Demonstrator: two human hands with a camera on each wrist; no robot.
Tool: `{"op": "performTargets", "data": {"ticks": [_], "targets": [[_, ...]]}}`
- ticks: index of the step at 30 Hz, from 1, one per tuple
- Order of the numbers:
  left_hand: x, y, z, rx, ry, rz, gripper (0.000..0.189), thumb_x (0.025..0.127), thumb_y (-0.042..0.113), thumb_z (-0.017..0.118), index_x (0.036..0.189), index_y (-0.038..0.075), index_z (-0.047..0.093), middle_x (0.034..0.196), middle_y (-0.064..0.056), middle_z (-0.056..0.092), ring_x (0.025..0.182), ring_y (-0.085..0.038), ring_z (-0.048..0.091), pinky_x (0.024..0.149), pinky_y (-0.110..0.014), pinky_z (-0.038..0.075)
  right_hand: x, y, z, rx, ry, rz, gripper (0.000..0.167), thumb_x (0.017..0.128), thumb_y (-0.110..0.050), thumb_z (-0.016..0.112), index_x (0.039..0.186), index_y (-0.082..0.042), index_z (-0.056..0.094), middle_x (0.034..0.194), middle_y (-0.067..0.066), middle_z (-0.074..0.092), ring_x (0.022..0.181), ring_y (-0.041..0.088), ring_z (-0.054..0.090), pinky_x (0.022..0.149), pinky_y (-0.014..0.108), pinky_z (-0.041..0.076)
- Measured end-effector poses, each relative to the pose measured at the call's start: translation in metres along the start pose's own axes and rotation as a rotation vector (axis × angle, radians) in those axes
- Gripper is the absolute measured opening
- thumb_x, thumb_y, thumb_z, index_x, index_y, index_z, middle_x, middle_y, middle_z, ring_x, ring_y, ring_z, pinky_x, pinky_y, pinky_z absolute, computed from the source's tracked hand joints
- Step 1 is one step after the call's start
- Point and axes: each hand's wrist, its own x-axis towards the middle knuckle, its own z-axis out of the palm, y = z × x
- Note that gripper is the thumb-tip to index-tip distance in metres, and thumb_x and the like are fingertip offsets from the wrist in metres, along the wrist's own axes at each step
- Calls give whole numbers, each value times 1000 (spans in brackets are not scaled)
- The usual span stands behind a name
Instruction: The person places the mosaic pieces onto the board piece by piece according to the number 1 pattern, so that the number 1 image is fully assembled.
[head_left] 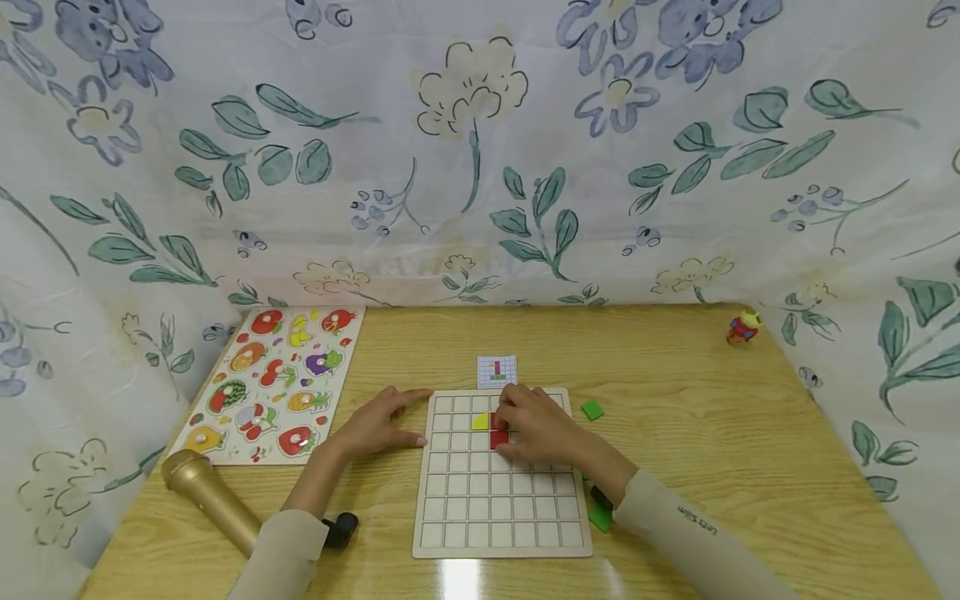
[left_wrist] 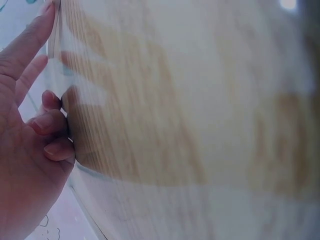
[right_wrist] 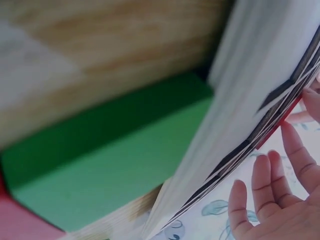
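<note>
A pale wooden grid board [head_left: 453, 533] lies on the table between both hands. My left hand [head_left: 375, 423] rests at its left side, index finger stretched to the upper corner and thumb against the edge. In the left wrist view, the other fingers [left_wrist: 52, 121] are bent against the table. My right hand [head_left: 542, 427] is over the board's upper part, thumb and index finger pinching a red square tile [head_left: 498, 439] at the grid. More red shows just above it, partly covered by the fingers. Beside that sits a yellow rounded tile [head_left: 480, 422].
Behind the board lies a small pattern card [head_left: 497, 372]. Green tiles [head_left: 592, 410] lie to its right, some under the right forearm. At left are a fruit puzzle board [head_left: 281, 333] and a gold microphone [head_left: 217, 504]. A small toy figure [head_left: 743, 327] stands far right.
</note>
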Motion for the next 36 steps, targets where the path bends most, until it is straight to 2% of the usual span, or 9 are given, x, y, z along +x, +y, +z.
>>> {"op": "performTargets", "data": {"ticks": [5,12,20,26,36], "targets": [[1,0,2,2,3,-4,76,79,37,83,146,25,51,90,-7,39,76,-18,36,67,-35,31,-2,0,-3,12,-28,20,24,83,-35,79,92,-16,68,103,-3,51,93,13,45,81,34,39],[0,1,2,10,2,-4,76,79,38,83,147,25,51,91,-7,40,77,-18,36,67,-34,30,-11,3,-14,88,-40,96,25,83,-33,80,97,-15,71,106,-3,52,100,14,47,89,40,40],[1,1,0,4,-2,-5,77,80,37,83,148,24,50,91,-7,40,77,-19,37,68,-35,31,-36,19,-24,134,-17,137,26,80,-29,83,96,-13,70,103,-3,50,94,13,45,85,38,38],[1,1,-1,17,-1,0,76,80,38,82,148,23,50,91,-7,40,77,-18,36,67,-35,31,-62,36,-32,92,-3,184,27,79,-30,84,96,-15,70,104,-3,51,93,13,47,84,37,41],[0,1,0,11,1,-7,76,80,37,83,147,23,50,91,-7,40,77,-18,35,67,-35,30,-92,48,-34,19,51,135,28,78,-30,85,96,-14,71,102,-2,54,94,14,50,81,37,44]]}}
